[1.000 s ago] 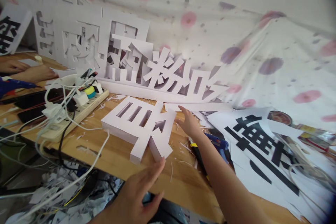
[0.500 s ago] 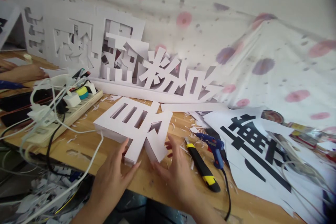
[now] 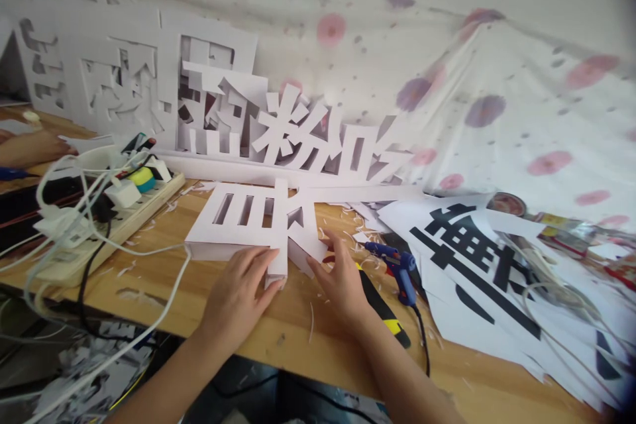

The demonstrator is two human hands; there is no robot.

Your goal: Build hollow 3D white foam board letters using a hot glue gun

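Observation:
A thick white three-dimensional Chinese character (image 3: 248,225), apparently of foam board, lies face up on the wooden table in front of me. My left hand (image 3: 241,295) has its fingers and thumb closed about the lower end of the middle stroke. At the lower right stroke is my right hand (image 3: 342,281), its thumb and fingers apart and the tips against or very near the edge. Close to the right hand lie a black and yellow utility knife (image 3: 382,311), partly hidden by it, and a blue glue gun (image 3: 397,268) with a black cord.
More white cut-out characters (image 3: 298,132) stand along the wall. A power strip (image 3: 119,225) with tangled cables is at left, near another person's hand (image 3: 40,146). Printed sheets (image 3: 462,278) cover the right side. White scraps (image 3: 89,371) lie below the table's front edge.
The character has turned on the table, its middle stroke now pointing nearly straight at me. My left hand has moved to the right with it; my right hand now covers part of the knife.

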